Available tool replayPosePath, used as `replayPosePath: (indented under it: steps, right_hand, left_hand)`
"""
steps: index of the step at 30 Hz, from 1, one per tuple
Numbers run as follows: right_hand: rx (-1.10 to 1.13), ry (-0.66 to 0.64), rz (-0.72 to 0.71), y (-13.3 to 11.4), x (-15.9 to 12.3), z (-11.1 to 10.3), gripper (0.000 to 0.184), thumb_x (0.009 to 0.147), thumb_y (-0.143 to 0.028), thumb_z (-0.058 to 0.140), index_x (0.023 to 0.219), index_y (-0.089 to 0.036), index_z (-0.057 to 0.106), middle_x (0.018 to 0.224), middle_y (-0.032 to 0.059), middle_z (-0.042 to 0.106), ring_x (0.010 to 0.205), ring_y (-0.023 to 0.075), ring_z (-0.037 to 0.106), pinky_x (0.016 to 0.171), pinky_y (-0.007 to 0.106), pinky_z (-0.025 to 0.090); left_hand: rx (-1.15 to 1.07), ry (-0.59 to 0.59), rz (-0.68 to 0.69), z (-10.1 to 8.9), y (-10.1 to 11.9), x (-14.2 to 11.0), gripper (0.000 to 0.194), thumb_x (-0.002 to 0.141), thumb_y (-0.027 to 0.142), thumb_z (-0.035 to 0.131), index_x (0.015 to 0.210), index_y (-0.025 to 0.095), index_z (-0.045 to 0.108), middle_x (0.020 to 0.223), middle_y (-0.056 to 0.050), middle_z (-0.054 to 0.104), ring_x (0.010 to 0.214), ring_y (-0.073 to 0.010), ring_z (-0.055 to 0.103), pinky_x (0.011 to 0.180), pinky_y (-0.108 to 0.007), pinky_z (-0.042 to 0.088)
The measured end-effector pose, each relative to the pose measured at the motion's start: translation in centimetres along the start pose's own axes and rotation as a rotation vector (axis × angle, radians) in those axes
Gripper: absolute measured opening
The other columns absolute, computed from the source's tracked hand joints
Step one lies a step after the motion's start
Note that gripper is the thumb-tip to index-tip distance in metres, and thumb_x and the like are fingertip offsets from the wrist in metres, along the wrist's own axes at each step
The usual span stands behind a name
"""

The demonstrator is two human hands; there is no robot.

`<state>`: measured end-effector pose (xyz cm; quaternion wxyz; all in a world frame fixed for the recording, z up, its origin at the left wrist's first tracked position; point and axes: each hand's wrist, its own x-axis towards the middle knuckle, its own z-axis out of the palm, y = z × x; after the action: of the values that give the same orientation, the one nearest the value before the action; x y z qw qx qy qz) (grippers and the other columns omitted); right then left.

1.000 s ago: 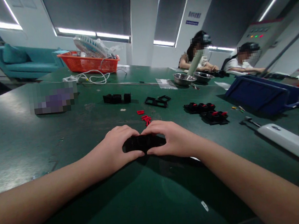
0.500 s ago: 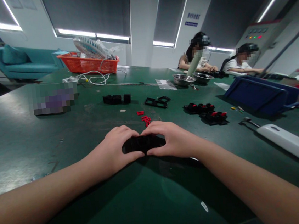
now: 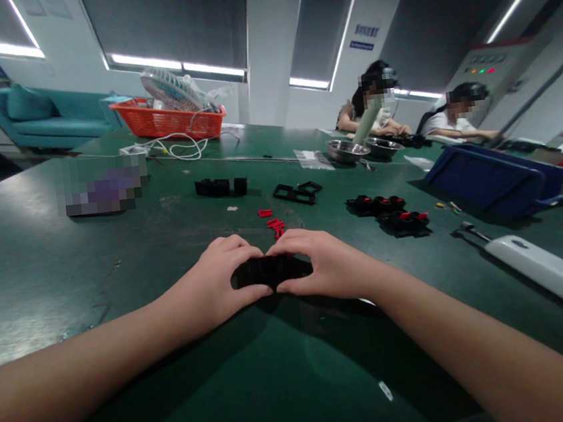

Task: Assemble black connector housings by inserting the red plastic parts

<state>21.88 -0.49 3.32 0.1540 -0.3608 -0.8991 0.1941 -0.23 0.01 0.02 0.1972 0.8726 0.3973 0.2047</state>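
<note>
My left hand (image 3: pixel 222 275) and my right hand (image 3: pixel 311 261) meet over the middle of the green table (image 3: pixel 220 392). Between them they grip a black plastic part (image 3: pixel 268 271), thumbs on the near side and fingers on the far side. The fingers hide much of its shape. Just beyond lie several small red clips (image 3: pixel 275 225). Farther back are black rectangular frames (image 3: pixel 294 194) and black block-shaped parts (image 3: pixel 214 187). To the right sit black assemblies with red pieces (image 3: pixel 376 204).
A white handheld tool (image 3: pixel 544 270) lies at the right, near a blue bin (image 3: pixel 494 178). An orange basket (image 3: pixel 169 121) and white cable (image 3: pixel 179 146) are at the back left. Metal bowls (image 3: pixel 346 152) stand near two seated people (image 3: pixel 375 104). A blurred purple item (image 3: pixel 108 189) lies left.
Almost nothing differs; both hands keep the same hold on the black plastic part. The whole view has shifted very slightly.
</note>
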Motion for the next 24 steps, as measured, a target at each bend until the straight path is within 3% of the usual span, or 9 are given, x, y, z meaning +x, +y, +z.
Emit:
replayPosePath:
  steps: [24]
  right_hand:
    - [-0.039, -0.025, -0.019, 0.12, 0.04, -0.02, 0.037, 0.079, -0.022, 0.075, 0.114, -0.012, 0.067, 0.111, 0.0118, 0.068, 0.104, 0.0233, 0.062, 0.092, 0.036, 0.049]
  left_hand:
    - [0.036, -0.043, -0.011, -0.06, 0.12, 0.05, 0.033, 0.08, 0.033, 0.067, 0.108, 0.016, 0.066, 0.109, -0.011, 0.062, 0.107, -0.0303, 0.054, 0.096, -0.047, 0.044]
